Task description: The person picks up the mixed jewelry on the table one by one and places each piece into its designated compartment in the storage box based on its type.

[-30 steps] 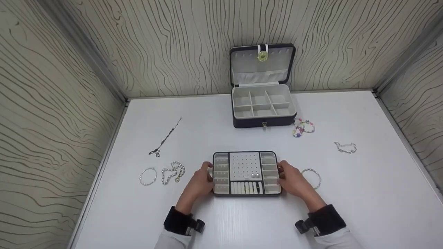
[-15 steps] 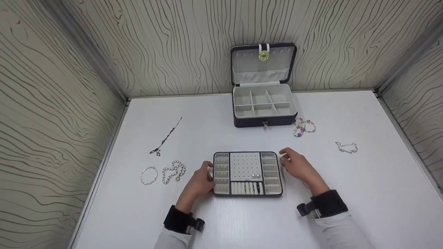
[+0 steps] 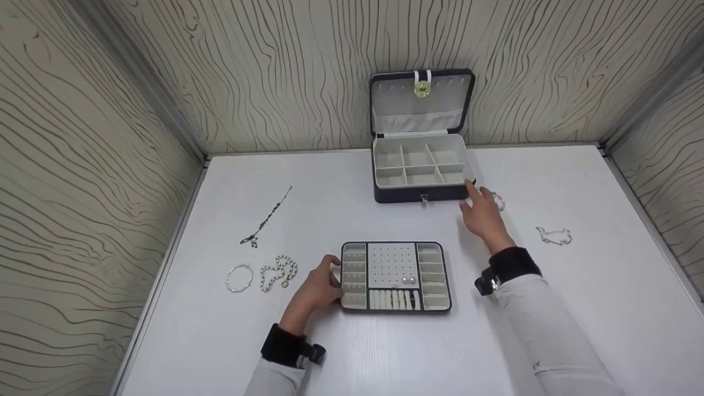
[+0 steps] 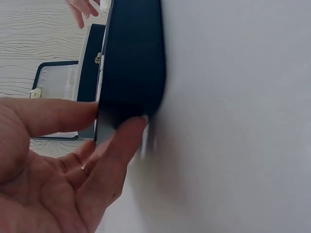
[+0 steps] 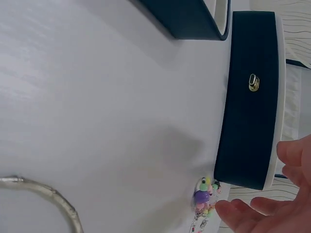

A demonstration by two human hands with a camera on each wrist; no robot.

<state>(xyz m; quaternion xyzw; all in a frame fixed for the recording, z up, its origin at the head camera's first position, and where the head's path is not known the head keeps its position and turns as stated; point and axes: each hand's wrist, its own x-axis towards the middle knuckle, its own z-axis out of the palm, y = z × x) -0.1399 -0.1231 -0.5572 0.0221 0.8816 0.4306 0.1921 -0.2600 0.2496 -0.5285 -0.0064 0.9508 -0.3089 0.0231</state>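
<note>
My left hand (image 3: pixel 319 285) grips the left end of a shallow jewelry tray (image 3: pixel 395 311), fingers and thumb at its side wall. The tray has small side compartments, a perforated pad with two pearl studs (image 3: pixel 408 280) and a row of ring rolls (image 3: pixel 393 300). My right hand (image 3: pixel 484 216) is near the front right corner of the dark jewelry box (image 3: pixel 399 195), fingers extended and holding nothing. Beneath it lie colorful beaded bracelets (image 5: pixel 202 196), mostly hidden by the hand in the head view. The box's lid (image 3: pixel 415 104) stands raised, and its six-part inside looks bare.
Left on the white table are a dark chain bracelet (image 3: pixel 268 216), a pale bangle (image 3: pixel 239 278) and a pearl strand (image 3: pixel 279 273). A silver chain bracelet (image 3: pixel 554 236) lies right. Another bangle (image 5: pixel 53 196) shows in the right wrist view. Patterned panels (image 3: pixel 308 77) enclose the table.
My right hand has let go of the tray's right end and moved up to the box corner, over the beaded bracelets. The left hand and tray have stayed in place.
</note>
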